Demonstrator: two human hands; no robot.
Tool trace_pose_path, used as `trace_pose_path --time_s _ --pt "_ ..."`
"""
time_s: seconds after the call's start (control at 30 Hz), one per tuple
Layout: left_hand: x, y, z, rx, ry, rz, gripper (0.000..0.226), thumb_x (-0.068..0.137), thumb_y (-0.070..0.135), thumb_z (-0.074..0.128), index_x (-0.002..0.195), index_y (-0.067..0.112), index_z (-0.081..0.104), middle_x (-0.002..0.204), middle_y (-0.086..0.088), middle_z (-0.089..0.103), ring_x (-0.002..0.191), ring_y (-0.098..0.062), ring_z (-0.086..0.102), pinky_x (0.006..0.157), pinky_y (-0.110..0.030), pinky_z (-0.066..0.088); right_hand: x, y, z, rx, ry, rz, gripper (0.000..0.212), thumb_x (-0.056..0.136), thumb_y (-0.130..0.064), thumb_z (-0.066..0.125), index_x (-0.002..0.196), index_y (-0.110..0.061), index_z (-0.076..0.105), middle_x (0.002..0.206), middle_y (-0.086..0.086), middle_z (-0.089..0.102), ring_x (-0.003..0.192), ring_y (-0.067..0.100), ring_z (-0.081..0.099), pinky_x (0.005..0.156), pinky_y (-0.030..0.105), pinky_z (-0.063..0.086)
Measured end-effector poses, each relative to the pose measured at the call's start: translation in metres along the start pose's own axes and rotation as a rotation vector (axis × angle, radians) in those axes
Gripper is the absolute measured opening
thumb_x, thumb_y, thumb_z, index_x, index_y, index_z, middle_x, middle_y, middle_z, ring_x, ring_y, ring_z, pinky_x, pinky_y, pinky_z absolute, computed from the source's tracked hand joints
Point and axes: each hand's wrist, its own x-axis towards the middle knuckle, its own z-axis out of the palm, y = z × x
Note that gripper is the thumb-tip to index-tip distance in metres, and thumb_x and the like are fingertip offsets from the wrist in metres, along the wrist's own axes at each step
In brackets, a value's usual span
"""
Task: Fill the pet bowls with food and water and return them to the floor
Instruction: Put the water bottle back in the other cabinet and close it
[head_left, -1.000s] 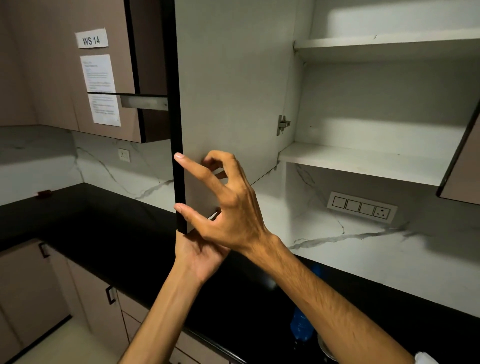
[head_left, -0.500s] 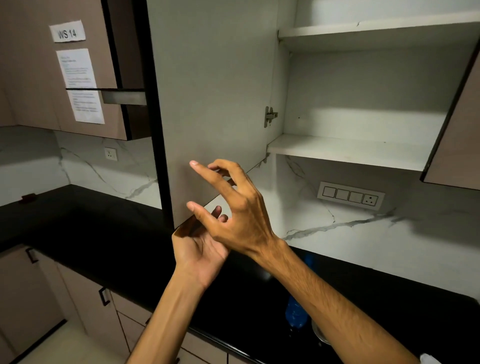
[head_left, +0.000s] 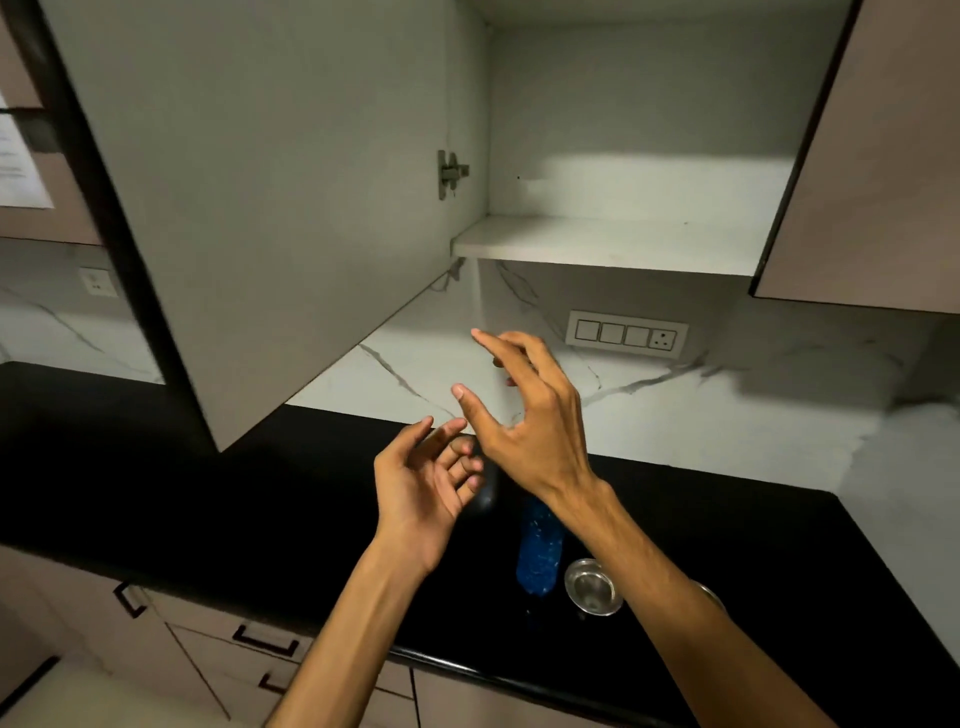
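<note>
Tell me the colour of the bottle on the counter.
Blue; the bottle stands beside a small steel bowl, seen in the head view.

text: none legible | paper sheet (head_left: 15, 161) on left cabinet: blurred

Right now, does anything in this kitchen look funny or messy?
Nothing is spilled or broken. The cupboard door hangs wide open, and the shelf shows nothing on it. The blue bottle and metal bowl stand upright on the counter.
</note>
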Motion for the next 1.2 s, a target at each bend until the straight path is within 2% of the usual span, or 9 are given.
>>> trace_pose_path --time_s 0.17,0.33,0.57,0.7,0.9,1.03,1.13,1.2 --pt "0.033 -0.039 -0.003 0.168 0.079 -0.032 0.034 0.095 0.037 0.056 0.105 0.007 0.068 0.077 -0.007 0.06 0.064 -0.021 0.058 0.062 -0.032 0.042 -0.024 0.06 -0.012 0.002 0.028 0.173 0.053 0.092 -0.046 0.071 0.139 -0.021 0.063 0.129 -0.004 0.06 0.108 0.009 0.061 0.086 0.035 0.059" --pt "0.067 -0.082 -0.013 0.413 0.178 -0.052 0.026 0.097 0.031 0.057 0.099 0.01 0.072 0.076 -0.005 0.065 0.065 -0.019 0.062 0.062 -0.031 0.046 -0.061 0.127 -0.014 -0.005 -0.006 0.326 0.05 0.092 -0.051 0.07 0.135 -0.027 0.063 0.125 -0.014 0.059 0.106 0.002 0.061 0.083 0.028 0.059" --pt "0.115 -0.137 -0.047 0.825 0.259 0.041 0.01 0.097 0.011 0.062 0.1 0.012 0.071 0.092 -0.009 0.072 0.081 -0.018 0.067 0.07 -0.035 0.053 -0.111 0.201 0.002 -0.013 -0.145 0.54 0.051 0.087 -0.046 0.077 0.133 -0.026 0.066 0.12 -0.012 0.065 0.1 0.001 0.064 0.078 0.028 0.061" --pt "0.136 -0.161 -0.066 0.951 0.273 0.006 0.018 0.091 0.008 0.07 0.108 0.015 0.07 0.106 -0.009 0.073 0.098 -0.021 0.07 0.091 -0.042 0.056 -0.147 0.232 0.014 0.014 -0.286 0.683 0.066 0.079 -0.046 0.082 0.139 -0.028 0.06 0.123 -0.011 0.065 0.102 -0.001 0.063 0.08 0.023 0.059" --pt "0.157 -0.191 -0.082 0.99 0.243 -0.086 0.039 0.09 0.011 0.072 0.128 0.018 0.066 0.128 0.0 0.065 0.119 -0.018 0.062 0.109 -0.041 0.049 -0.201 0.267 0.041 0.065 -0.541 0.95 0.102 0.069 -0.043 0.092 0.155 -0.027 0.041 0.139 -0.003 0.059 0.122 0.007 0.057 0.101 0.032 0.054" --pt "0.165 -0.209 -0.09 0.997 0.199 -0.098 0.054 0.091 0.01 0.073 0.142 0.019 0.057 0.139 0.001 0.059 0.128 -0.016 0.056 0.112 -0.036 0.045 -0.216 0.278 0.057 0.107 -0.611 0.972 0.111 0.069 -0.04 0.095 0.159 -0.022 0.033 0.143 -0.001 0.058 0.13 0.014 0.057 0.108 0.037 0.051" --pt "0.168 -0.218 -0.093 1.02 0.151 -0.09 0.061 0.088 0.012 0.076 0.143 0.026 0.055 0.136 0.012 0.061 0.127 -0.005 0.055 0.098 -0.015 0.043 -0.221 0.28 0.066 0.143 -0.63 0.942 0.101 0.067 -0.036 0.094 0.151 -0.029 0.039 0.134 -0.01 0.064 0.12 0.009 0.063 0.098 0.028 0.054" --pt "0.172 -0.221 -0.094 1.027 0.143 -0.075 0.06 0.086 0.011 0.078 0.139 0.029 0.057 0.132 0.017 0.063 0.124 0.0 0.056 0.091 -0.009 0.043 -0.223 0.281 0.072 0.157 -0.623 0.948 0.096 0.066 -0.033 0.092 0.148 -0.035 0.042 0.127 -0.014 0.065 0.113 0.005 0.064 0.093 0.023 0.054"
